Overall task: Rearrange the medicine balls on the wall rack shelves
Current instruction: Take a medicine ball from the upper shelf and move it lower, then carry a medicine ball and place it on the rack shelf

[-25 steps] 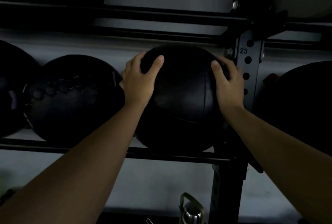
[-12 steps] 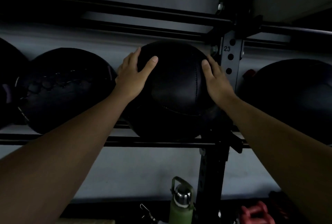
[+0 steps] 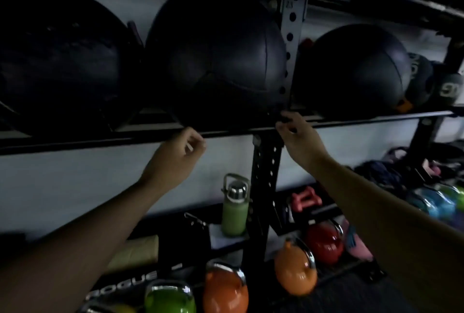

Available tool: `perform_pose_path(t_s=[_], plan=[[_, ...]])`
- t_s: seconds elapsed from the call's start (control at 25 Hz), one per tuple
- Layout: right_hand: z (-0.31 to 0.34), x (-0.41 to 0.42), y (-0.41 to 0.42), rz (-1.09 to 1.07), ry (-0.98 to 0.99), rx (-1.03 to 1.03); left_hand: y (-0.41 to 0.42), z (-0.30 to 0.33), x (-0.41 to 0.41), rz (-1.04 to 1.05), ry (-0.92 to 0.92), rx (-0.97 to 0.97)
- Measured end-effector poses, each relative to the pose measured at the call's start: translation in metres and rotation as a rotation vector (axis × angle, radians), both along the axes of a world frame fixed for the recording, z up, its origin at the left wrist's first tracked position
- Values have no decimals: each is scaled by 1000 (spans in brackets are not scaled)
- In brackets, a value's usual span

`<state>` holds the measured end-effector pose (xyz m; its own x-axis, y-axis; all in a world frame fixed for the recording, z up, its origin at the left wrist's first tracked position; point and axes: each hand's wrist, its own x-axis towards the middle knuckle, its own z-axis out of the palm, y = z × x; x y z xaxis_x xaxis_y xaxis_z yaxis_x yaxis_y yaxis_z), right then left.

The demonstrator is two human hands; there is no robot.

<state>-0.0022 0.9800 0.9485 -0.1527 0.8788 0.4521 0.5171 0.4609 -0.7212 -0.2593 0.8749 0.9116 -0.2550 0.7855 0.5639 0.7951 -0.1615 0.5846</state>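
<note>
Room: dim gym corner, pale wall (image 3: 75, 187) behind a black steel rack, picture motion-blurred.
Rack: front rail (image 3: 100, 140) runs the full width; perforated upright (image 3: 291, 36) crosses it right of centre.
Left ball (image 3: 57, 61): black, on the shelf, cut off by the left edge.
Middle ball (image 3: 216, 56): black, seamed, on the same shelf, right side against the upright, just beside the left ball.
Right ball (image 3: 351, 71): black, on the shelf right of the upright; smaller dark balls (image 3: 449, 86) packed beyond it.
Left hand (image 3: 175, 159): below the rail, under the middle ball, fingers curled loosely inward, nothing held, off the ball.
Right hand (image 3: 298, 139): at the rail beside the upright, fingertips curled at the rail's edge; contact with the rail cannot be told through the blur. No ball in it.
Below: orange kettlebells (image 3: 293, 272), red one (image 3: 324, 242), green one (image 3: 168, 300) near the floor.
Bottle (image 3: 234, 209): green, steel cap, upright on a low ledge left of the upright.
Dumbbells (image 3: 305, 198): pink, small, right of the upright.
</note>
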Motion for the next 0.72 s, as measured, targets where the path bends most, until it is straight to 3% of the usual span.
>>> perform_pose_path(t_s=[0.12,0.32,0.48,0.6,0.72], plan=[[-75,37,-43,-32,-148,-196,-7,-66,19,-172,63,-394],[-195,103,-130,-77,-413,-432,-40,-161,79,-328,187,-786],[-282,167,-232,-89,-504,-714,-91,-236,144,-508,253,-953],[-319,214,-324,-126,-446,-937,-139,-280,195,-630,347,-1098],[-345,263,-429,-238,-396,-1034,-203,-314,256,-800,452,-1213]])
